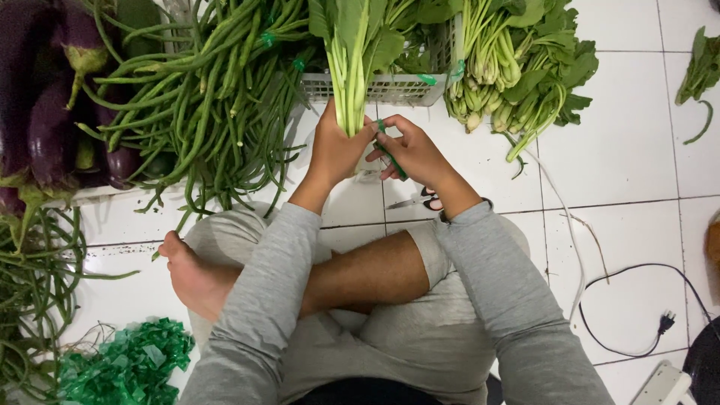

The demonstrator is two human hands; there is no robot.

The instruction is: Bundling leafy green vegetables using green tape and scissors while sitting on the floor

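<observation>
Aubergines [45, 112]: dark purple, stacked at the far left edge.
Green strips [127, 367]: crumpled heap of plastic ties on the floor, lower left, beside a bare foot.
Long beans [202, 97]: bundled, spread across the white tiled floor [637, 150], left of the hands.
Left hand [335, 146]: fingers clenched around the stems of the leafy bunch [352, 60], which is held upright in front of the basket.
Basket [382, 88]: white plastic grid, rectangular, behind the held bunch.
Right hand [412, 154]: fingers grasping a green tie [391, 156], pressed against the stem base.
Scissors [416, 200]: on the floor under the right wrist.
Loose greens [517, 75]: piled right of the basket.
Black cable [645, 315]: with plug, lower right.
</observation>
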